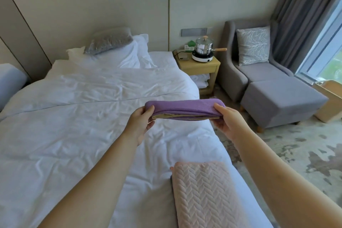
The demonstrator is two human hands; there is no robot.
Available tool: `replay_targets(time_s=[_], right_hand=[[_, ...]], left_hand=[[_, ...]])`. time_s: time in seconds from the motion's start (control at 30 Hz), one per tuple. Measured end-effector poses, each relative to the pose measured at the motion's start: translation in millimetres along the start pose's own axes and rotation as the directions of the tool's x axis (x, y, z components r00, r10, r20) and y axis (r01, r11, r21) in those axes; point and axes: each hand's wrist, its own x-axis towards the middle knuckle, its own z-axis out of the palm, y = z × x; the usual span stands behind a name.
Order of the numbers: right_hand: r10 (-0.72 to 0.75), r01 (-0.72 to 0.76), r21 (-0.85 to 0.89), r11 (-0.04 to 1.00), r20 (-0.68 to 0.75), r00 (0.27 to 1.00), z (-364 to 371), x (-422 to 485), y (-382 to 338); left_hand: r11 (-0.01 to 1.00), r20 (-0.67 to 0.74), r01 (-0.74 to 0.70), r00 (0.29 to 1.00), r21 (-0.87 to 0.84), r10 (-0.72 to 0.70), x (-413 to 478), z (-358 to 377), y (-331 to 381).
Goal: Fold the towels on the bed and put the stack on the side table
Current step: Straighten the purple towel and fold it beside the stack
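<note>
I hold a folded stack of towels (185,109) in the air above the white bed (74,116); its outer layer is purple and a tan towel edge shows along the underside. My left hand (141,122) grips the stack's left end and my right hand (226,120) grips its right end. A folded pink towel (205,194) with a herringbone weave lies on the bed's near right corner, below my arms. The wooden side table (200,65) stands beyond the bed's far right corner.
A steel pot (204,47) on a white hotplate fills much of the side table's top, with a phone and a green card beside it; white linens sit on its lower shelf. A grey armchair (251,65) and ottoman (281,102) stand right of the table. Pillows lie at the bed's head.
</note>
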Motion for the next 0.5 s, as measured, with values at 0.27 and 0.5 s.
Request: replay_targets(time_s=[0.27,0.5], right_hand=[[0.165,-0.182,-0.052,0.982,-0.234,0.958,-84,-116,82],[0.279,-0.299,-0.024,0.954,-0.290,0.915,-137,-186,154]], left_hand=[[0.986,0.091,0.144,0.984,0.079,-0.151,-124,-1,-100],[0.970,0.111,0.220,0.966,0.106,-0.232,-205,-5,-166]])
